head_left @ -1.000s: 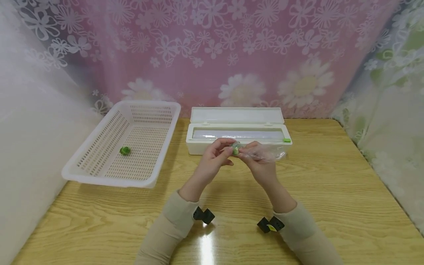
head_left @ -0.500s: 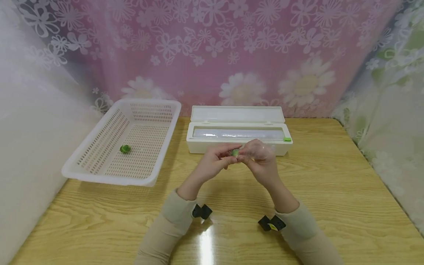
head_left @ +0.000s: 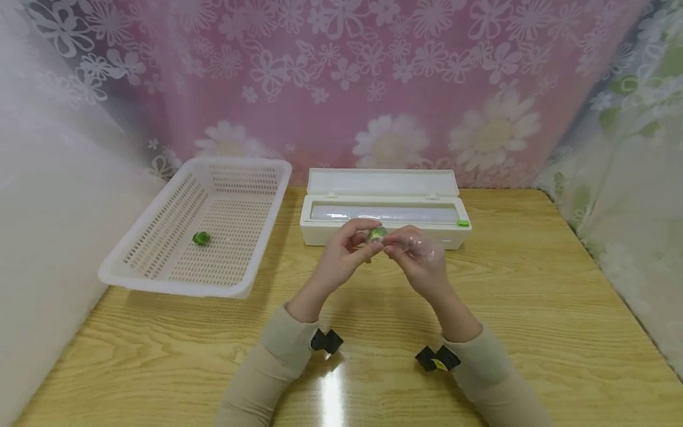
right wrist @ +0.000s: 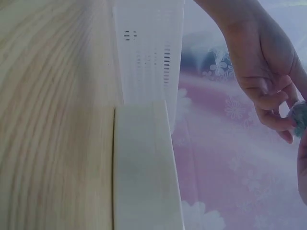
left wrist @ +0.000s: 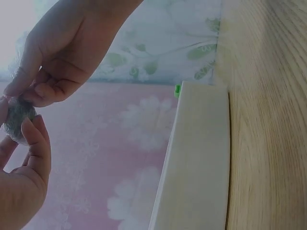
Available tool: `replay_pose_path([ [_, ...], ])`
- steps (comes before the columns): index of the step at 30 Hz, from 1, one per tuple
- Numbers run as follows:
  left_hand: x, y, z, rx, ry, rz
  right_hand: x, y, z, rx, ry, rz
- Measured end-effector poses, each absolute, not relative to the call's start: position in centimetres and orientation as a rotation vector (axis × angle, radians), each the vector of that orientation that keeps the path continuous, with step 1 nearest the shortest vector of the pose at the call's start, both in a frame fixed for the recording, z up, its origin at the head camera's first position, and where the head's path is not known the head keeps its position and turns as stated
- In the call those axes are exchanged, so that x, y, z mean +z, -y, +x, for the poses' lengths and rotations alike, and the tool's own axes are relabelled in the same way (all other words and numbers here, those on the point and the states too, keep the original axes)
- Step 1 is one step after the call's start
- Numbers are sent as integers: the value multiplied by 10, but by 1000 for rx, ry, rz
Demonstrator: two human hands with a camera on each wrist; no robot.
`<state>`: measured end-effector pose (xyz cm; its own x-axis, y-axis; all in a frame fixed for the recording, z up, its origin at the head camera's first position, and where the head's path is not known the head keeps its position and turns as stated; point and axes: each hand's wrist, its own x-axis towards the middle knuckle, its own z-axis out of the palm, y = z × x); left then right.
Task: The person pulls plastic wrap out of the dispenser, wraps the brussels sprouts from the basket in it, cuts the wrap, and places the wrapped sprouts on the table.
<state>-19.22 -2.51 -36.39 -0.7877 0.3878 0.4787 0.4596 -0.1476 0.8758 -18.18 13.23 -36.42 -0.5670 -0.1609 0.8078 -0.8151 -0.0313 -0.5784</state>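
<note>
Film (head_left: 423, 247) bunches at the right hand (head_left: 425, 274), which pinches it; the left hand (head_left: 338, 256) holds the small green vegetable (head_left: 376, 235) near the white box (head_left: 319, 236). I would twist close to it, keeping tension (gently, not tearing).

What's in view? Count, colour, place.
table: 1, yellow-brown, below everything
box: 1, white, on table
lid: 1, white, raised on box
roll: 1, whitish, inside box
slider: 1, green, box's right end
basket: 1, white, left of box
loose vegetable: 1, green, inside basket
held vegetable: 1, green, before box
film: 1 piece, clear, about held vegetable
cloth: count unclear, pink/white/green, around table
wrist cameras: 2, black, one per wrist
sleeves: 2, beige, forearms
left hand: 1, bare, gripping held vegetable
right hand: 1, bare, pinching film
</note>
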Motion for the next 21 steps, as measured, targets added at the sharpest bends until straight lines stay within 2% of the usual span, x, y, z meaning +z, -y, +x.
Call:
replay_pose_path([
  [6,-364,28,-194,-2010,2101,-1091,-360,-134,-184,1335,1759,1062],
  [11,-364,28,-194,-1989,2121,-1138,-361,-135,-184,1469,1749,1094],
  [16,-364,27,-194,-2095,2083,-1061,-360,-139,-184,1649,1767,1143],
  [21,-365,27,-194,-2067,2046,-1043,-361,-139,-181,1782,1786,1034],
])
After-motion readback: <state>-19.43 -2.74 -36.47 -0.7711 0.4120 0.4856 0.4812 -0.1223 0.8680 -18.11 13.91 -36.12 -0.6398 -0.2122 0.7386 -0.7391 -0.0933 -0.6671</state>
